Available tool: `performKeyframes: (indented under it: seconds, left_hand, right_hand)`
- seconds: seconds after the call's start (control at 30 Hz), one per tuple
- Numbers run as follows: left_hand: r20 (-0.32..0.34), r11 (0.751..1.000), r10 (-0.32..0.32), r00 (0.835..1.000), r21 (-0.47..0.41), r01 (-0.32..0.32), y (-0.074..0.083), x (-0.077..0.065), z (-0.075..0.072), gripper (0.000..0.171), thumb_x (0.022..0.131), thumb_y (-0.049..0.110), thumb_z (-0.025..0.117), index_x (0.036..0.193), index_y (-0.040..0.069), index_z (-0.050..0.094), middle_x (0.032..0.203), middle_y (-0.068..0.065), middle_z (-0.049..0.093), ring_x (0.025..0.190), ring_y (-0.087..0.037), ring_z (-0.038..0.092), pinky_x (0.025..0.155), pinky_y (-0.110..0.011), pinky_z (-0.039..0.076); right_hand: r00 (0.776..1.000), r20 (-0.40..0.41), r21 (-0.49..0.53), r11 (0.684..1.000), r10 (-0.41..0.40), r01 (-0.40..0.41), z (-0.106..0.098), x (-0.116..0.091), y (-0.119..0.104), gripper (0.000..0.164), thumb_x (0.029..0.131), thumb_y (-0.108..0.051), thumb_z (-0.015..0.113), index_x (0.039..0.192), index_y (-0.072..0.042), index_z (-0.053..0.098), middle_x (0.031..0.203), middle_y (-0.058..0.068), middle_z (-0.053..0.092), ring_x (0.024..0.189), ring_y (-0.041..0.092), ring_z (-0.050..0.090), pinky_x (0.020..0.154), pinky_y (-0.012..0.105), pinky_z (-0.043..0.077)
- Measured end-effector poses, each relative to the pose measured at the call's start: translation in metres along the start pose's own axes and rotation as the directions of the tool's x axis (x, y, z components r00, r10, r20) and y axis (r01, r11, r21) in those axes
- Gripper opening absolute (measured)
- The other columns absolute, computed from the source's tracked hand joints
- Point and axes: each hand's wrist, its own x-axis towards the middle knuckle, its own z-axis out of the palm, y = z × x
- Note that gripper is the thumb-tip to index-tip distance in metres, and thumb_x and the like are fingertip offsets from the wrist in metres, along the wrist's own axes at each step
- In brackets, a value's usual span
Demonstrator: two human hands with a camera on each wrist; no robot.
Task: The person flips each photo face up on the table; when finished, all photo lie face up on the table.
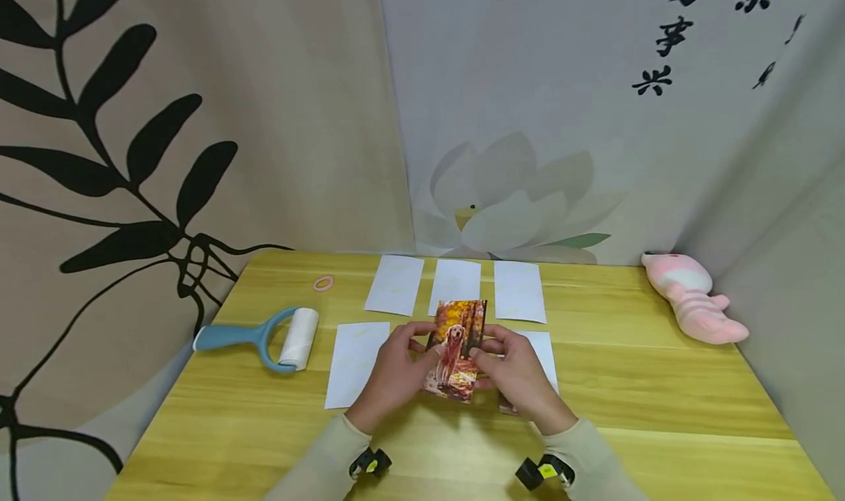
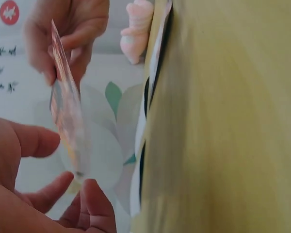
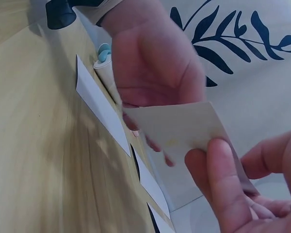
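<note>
A photo card (image 1: 452,354) with a golden dog among autumn trees is held up over the table, picture side toward the head camera. My right hand (image 1: 521,372) pinches its right edge, thumb on the picture and fingers on the pale back (image 3: 177,126), as the right wrist view shows. At the other edge is my left hand (image 1: 399,365), its thumb and fingers spread loosely around the card with a gap visible in the left wrist view. White cards (image 1: 356,365) lie near both hands. Beneath my right hand, a dark-toned card (image 1: 507,406) is mostly hidden.
Three white cards, one of them the back right card (image 1: 519,290), lie in a row toward the far edge. On the left are a blue-handled lint roller (image 1: 264,337) and a pink ring (image 1: 323,283). A pink plush toy (image 1: 693,299) rests at the right edge. Curtains hang behind the table.
</note>
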Motion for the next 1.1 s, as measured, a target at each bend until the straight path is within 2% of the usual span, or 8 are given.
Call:
performKeyframes:
  seconds: [0.1, 0.17, 0.37, 0.47, 0.7, 0.87, 0.97, 1.1]
  left_hand:
    - [-0.009, 0.995, -0.058, 0.998, -0.077, 0.058, -0.008, 0.002, -0.002, 0.037, 0.103, 0.027, 0.069, 0.138, 0.013, 0.062, 0.131, -0.010, 0.065, 0.109, -0.023, 0.065, 0.082, -0.035, 0.057]
    - [0.008, 0.981, -0.104, 0.995, -0.161, 0.104, -0.012, 0.003, -0.004, 0.036, 0.104, 0.022, 0.067, 0.138, 0.010, 0.060, 0.125, -0.011, 0.066, 0.106, -0.022, 0.066, 0.083, -0.034, 0.056]
    - [0.098, 0.880, -0.212, 0.972, -0.415, 0.234, -0.019, 0.004, -0.007, 0.030, 0.104, 0.008, 0.062, 0.132, 0.000, 0.060, 0.101, -0.003, 0.063, 0.084, -0.014, 0.058, 0.067, -0.027, 0.051]
    - [0.112, 0.862, -0.226, 0.968, -0.440, 0.253, -0.021, 0.004, -0.008, 0.028, 0.102, 0.005, 0.063, 0.129, -0.001, 0.061, 0.098, -0.001, 0.064, 0.083, -0.012, 0.060, 0.065, -0.025, 0.051]
    - [0.122, 0.861, -0.221, 0.968, -0.442, 0.252, -0.025, 0.002, -0.012, 0.030, 0.100, 0.002, 0.065, 0.130, -0.003, 0.062, 0.099, -0.003, 0.065, 0.084, -0.013, 0.062, 0.066, -0.027, 0.055]
    - [0.110, 0.866, -0.197, 0.974, -0.446, 0.225, -0.030, 0.003, -0.012, 0.033, 0.098, -0.001, 0.066, 0.130, -0.006, 0.064, 0.100, -0.007, 0.067, 0.083, -0.013, 0.063, 0.067, -0.025, 0.057]
    - [0.100, 0.883, -0.185, 0.978, -0.419, 0.210, -0.032, 0.004, -0.011, 0.035, 0.096, -0.002, 0.067, 0.131, -0.006, 0.065, 0.102, -0.012, 0.069, 0.081, -0.013, 0.065, 0.068, -0.025, 0.059]
    - [0.091, 0.928, -0.154, 0.984, -0.328, 0.175, -0.034, 0.005, -0.011, 0.032, 0.098, 0.001, 0.070, 0.130, -0.003, 0.067, 0.104, -0.018, 0.070, 0.080, -0.016, 0.069, 0.071, -0.030, 0.063]
  right_hand:
    - [1.000, -0.001, -0.005, 1.000, 0.005, -0.005, -0.001, -0.001, 0.000, 0.053, 0.101, -0.004, 0.066, 0.151, 0.004, 0.050, 0.127, 0.028, 0.069, 0.085, 0.023, 0.077, 0.065, 0.040, 0.066]
    - [1.000, -0.003, -0.013, 1.000, 0.005, -0.005, -0.001, -0.001, 0.001, 0.054, 0.100, -0.004, 0.067, 0.151, 0.004, 0.050, 0.125, 0.027, 0.069, 0.084, 0.023, 0.076, 0.066, 0.042, 0.066]
    - [1.000, -0.011, -0.040, 0.999, 0.008, -0.008, -0.003, -0.001, 0.004, 0.050, 0.099, -0.004, 0.067, 0.146, 0.002, 0.054, 0.118, 0.020, 0.065, 0.082, 0.021, 0.073, 0.067, 0.048, 0.065]
    - [1.000, -0.010, -0.037, 0.999, 0.010, -0.011, -0.005, 0.000, 0.008, 0.048, 0.098, -0.004, 0.069, 0.143, 0.002, 0.056, 0.112, 0.017, 0.062, 0.081, 0.020, 0.073, 0.067, 0.047, 0.066]
    - [1.000, -0.026, -0.045, 0.999, -0.005, 0.003, -0.008, 0.004, 0.016, 0.047, 0.095, -0.002, 0.074, 0.139, -0.002, 0.058, 0.101, 0.013, 0.063, 0.075, 0.019, 0.070, 0.064, 0.047, 0.065]
    - [0.999, -0.045, -0.111, 0.994, -0.030, 0.025, -0.011, 0.007, 0.022, 0.049, 0.094, 0.000, 0.073, 0.140, -0.006, 0.058, 0.101, 0.016, 0.065, 0.073, 0.026, 0.072, 0.063, 0.048, 0.065]
    - [0.997, -0.062, -0.185, 0.982, -0.039, 0.027, -0.013, 0.009, 0.026, 0.049, 0.093, 0.000, 0.074, 0.140, -0.006, 0.061, 0.099, 0.015, 0.068, 0.070, 0.030, 0.073, 0.057, 0.044, 0.063]
    - [0.997, -0.063, -0.267, 0.963, -0.034, 0.016, -0.016, 0.012, 0.030, 0.048, 0.094, -0.002, 0.076, 0.139, -0.005, 0.062, 0.096, 0.012, 0.069, 0.067, 0.027, 0.074, 0.053, 0.039, 0.060]
